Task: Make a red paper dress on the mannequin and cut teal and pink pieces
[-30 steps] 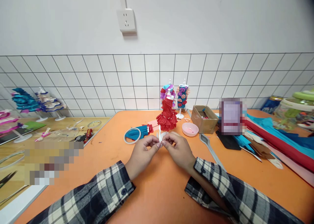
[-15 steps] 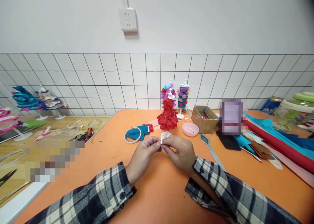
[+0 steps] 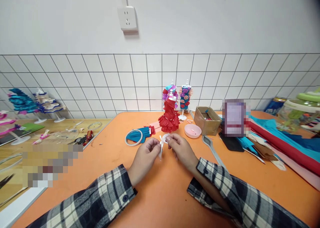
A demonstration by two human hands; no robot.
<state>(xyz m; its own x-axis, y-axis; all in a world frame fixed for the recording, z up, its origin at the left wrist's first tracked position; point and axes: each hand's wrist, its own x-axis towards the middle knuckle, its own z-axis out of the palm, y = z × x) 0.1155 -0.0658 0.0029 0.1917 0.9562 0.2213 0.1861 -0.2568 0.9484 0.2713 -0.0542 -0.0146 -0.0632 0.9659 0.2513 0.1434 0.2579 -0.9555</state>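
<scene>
My left hand (image 3: 147,157) has its thumb and forefinger pinched on a thin white strip (image 3: 160,150), which hangs down from the fingertips; its material is too small to tell. My right hand (image 3: 182,150) is closed in a pinch to the right of the strip. Its fingertips overlap a white round piece (image 3: 164,138), and I cannot make out what is between them. Just behind both hands stands a small dress-form in a ruffled red dress (image 3: 169,116). The white round piece lies in line with its foot, though I cannot tell whether it is the base.
A blue piece of fabric (image 3: 137,134) lies under a white ring (image 3: 127,142) to the left. Rightward are a pink bowl (image 3: 193,130), a cardboard box (image 3: 207,121), a grey tool (image 3: 212,149) and rolled red fabric (image 3: 280,141). Other dressed forms (image 3: 185,96) stand behind.
My hands were together on the small white piece; now they are slightly apart. The white strip shows hanging from my left fingers. The view has shifted slightly to the right.
</scene>
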